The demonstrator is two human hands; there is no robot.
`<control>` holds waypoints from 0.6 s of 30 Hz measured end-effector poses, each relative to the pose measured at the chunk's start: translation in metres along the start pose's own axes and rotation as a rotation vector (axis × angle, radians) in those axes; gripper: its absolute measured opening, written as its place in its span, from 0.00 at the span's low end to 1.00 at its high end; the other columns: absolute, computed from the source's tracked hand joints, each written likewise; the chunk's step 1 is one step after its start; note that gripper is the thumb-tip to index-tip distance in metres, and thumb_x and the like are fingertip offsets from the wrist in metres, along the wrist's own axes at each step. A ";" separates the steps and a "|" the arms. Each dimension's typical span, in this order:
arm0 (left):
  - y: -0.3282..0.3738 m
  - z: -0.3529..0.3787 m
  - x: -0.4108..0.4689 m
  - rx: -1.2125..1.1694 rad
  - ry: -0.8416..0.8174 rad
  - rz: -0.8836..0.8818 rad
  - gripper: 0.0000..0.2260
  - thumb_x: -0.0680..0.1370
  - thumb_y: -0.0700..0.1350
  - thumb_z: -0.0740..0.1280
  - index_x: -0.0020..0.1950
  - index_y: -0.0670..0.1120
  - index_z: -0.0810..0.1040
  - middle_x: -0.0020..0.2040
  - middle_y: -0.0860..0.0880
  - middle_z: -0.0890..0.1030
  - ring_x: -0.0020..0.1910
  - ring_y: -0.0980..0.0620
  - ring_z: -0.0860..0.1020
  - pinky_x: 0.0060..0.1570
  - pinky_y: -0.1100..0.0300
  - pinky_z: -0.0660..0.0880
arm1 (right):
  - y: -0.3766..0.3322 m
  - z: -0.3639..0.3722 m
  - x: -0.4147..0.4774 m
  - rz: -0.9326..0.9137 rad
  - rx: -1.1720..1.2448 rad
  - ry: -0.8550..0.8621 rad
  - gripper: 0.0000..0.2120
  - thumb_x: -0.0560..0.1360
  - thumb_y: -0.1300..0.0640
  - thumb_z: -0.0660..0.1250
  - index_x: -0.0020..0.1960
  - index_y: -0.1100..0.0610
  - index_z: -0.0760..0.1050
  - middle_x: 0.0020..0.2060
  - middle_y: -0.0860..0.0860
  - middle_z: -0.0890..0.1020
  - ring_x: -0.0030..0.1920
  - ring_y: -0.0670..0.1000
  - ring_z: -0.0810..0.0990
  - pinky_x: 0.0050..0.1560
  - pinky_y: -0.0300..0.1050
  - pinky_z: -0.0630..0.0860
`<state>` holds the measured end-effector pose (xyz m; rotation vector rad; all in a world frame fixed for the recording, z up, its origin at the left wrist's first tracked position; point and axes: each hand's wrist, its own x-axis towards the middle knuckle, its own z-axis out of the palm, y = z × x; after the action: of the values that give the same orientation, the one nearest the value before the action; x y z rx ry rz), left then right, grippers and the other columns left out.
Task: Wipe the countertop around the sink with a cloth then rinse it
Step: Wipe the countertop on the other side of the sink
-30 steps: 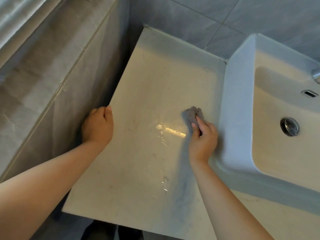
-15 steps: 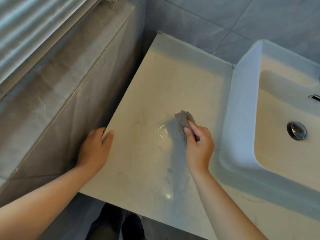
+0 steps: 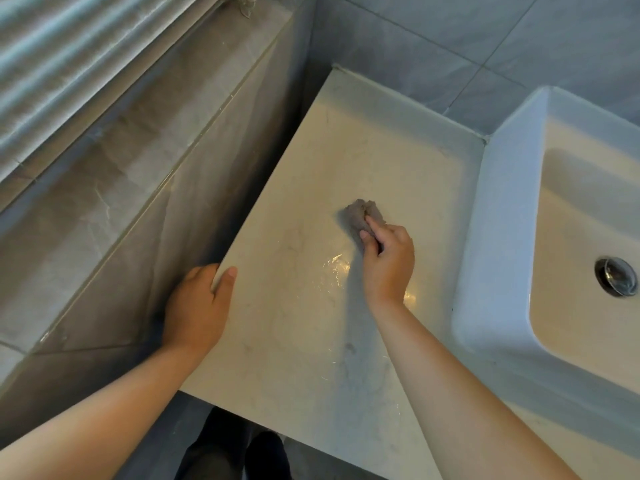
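Pale bathroom counter (image 3: 346,150), wet streaks mid-frame. Right hand (image 3: 389,265) fingers curled, pinching the bunched cloth (image 3: 360,214) onto it, left of the sink (image 3: 485,237). Left hand (image 3: 197,306) grips the counter edge. Wiping step; the far corner likely needs strokes next.

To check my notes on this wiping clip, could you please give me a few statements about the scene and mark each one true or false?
1. The right hand grips a grey cloth on the countertop. True.
2. Both hands hold the cloth. False: the left hand grips the countertop's left edge.
3. The cloth lies to the left of the sink. True.
4. Water is streaming into the sink. False: no stream shows, only the drain in the basin.
5. Wet streaks glint on the countertop near the right hand. True.
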<state>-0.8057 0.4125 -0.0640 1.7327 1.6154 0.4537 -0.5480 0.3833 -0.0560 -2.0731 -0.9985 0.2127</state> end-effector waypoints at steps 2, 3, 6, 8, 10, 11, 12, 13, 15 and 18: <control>0.000 -0.001 0.000 0.002 0.007 -0.005 0.19 0.80 0.56 0.54 0.56 0.45 0.78 0.51 0.48 0.77 0.45 0.49 0.76 0.45 0.50 0.76 | -0.007 0.002 -0.021 -0.055 0.010 -0.045 0.13 0.75 0.62 0.67 0.58 0.54 0.80 0.44 0.49 0.76 0.47 0.50 0.74 0.49 0.31 0.68; 0.000 -0.001 -0.001 0.005 0.008 -0.004 0.19 0.80 0.56 0.54 0.55 0.45 0.78 0.51 0.48 0.78 0.45 0.49 0.76 0.45 0.49 0.76 | -0.009 0.002 -0.035 -0.079 0.013 -0.068 0.14 0.74 0.62 0.67 0.58 0.53 0.80 0.43 0.48 0.76 0.46 0.49 0.73 0.48 0.31 0.67; 0.001 -0.001 0.000 0.013 0.008 -0.003 0.18 0.80 0.56 0.54 0.55 0.46 0.78 0.50 0.47 0.78 0.44 0.49 0.76 0.44 0.51 0.76 | -0.017 -0.002 -0.074 -0.120 0.057 -0.183 0.14 0.73 0.60 0.68 0.58 0.50 0.80 0.42 0.47 0.75 0.45 0.47 0.73 0.46 0.37 0.71; 0.000 0.000 0.000 0.018 0.006 -0.010 0.18 0.80 0.56 0.54 0.54 0.45 0.78 0.50 0.47 0.78 0.44 0.49 0.76 0.45 0.50 0.76 | -0.024 -0.008 -0.092 -0.091 0.103 -0.305 0.15 0.73 0.60 0.69 0.57 0.47 0.79 0.42 0.45 0.75 0.45 0.45 0.74 0.46 0.35 0.70; -0.001 0.000 0.000 0.025 0.006 -0.010 0.18 0.80 0.56 0.54 0.54 0.45 0.78 0.50 0.47 0.78 0.44 0.48 0.77 0.45 0.48 0.76 | -0.032 -0.018 -0.094 -0.026 0.169 -0.357 0.17 0.72 0.61 0.71 0.56 0.44 0.78 0.42 0.44 0.77 0.46 0.43 0.76 0.46 0.31 0.69; -0.001 0.000 0.000 0.031 0.009 -0.007 0.19 0.80 0.56 0.54 0.54 0.45 0.78 0.50 0.47 0.78 0.44 0.48 0.77 0.45 0.48 0.76 | -0.036 -0.023 -0.087 -0.005 0.204 -0.331 0.18 0.72 0.62 0.71 0.56 0.44 0.78 0.42 0.45 0.77 0.45 0.42 0.76 0.46 0.29 0.69; -0.001 0.000 0.000 0.036 0.013 -0.006 0.19 0.80 0.56 0.54 0.54 0.45 0.78 0.50 0.46 0.78 0.44 0.47 0.77 0.45 0.47 0.76 | -0.038 -0.027 -0.075 0.002 0.226 -0.281 0.18 0.72 0.63 0.71 0.57 0.45 0.78 0.41 0.46 0.78 0.44 0.41 0.76 0.46 0.28 0.68; -0.001 0.001 0.000 0.042 0.015 -0.005 0.19 0.80 0.56 0.54 0.54 0.45 0.78 0.50 0.46 0.78 0.45 0.47 0.77 0.46 0.47 0.76 | -0.038 -0.029 -0.060 -0.006 0.228 -0.225 0.18 0.72 0.64 0.71 0.57 0.47 0.78 0.41 0.47 0.78 0.44 0.39 0.76 0.45 0.26 0.68; 0.000 0.001 0.000 0.050 0.020 -0.004 0.19 0.80 0.55 0.55 0.54 0.43 0.78 0.51 0.46 0.79 0.45 0.46 0.77 0.46 0.47 0.76 | -0.035 -0.030 -0.023 -0.027 0.181 -0.133 0.15 0.72 0.64 0.70 0.57 0.52 0.80 0.42 0.50 0.78 0.42 0.38 0.75 0.45 0.25 0.67; 0.001 0.000 0.000 0.044 0.023 0.002 0.20 0.80 0.55 0.54 0.54 0.43 0.78 0.51 0.45 0.79 0.45 0.46 0.77 0.46 0.48 0.76 | -0.026 -0.019 0.025 -0.019 0.077 -0.058 0.13 0.73 0.62 0.69 0.57 0.55 0.80 0.44 0.53 0.78 0.43 0.44 0.75 0.47 0.24 0.65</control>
<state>-0.8050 0.4120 -0.0637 1.7678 1.6516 0.4437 -0.5376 0.3991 -0.0204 -1.9968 -1.0289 0.2987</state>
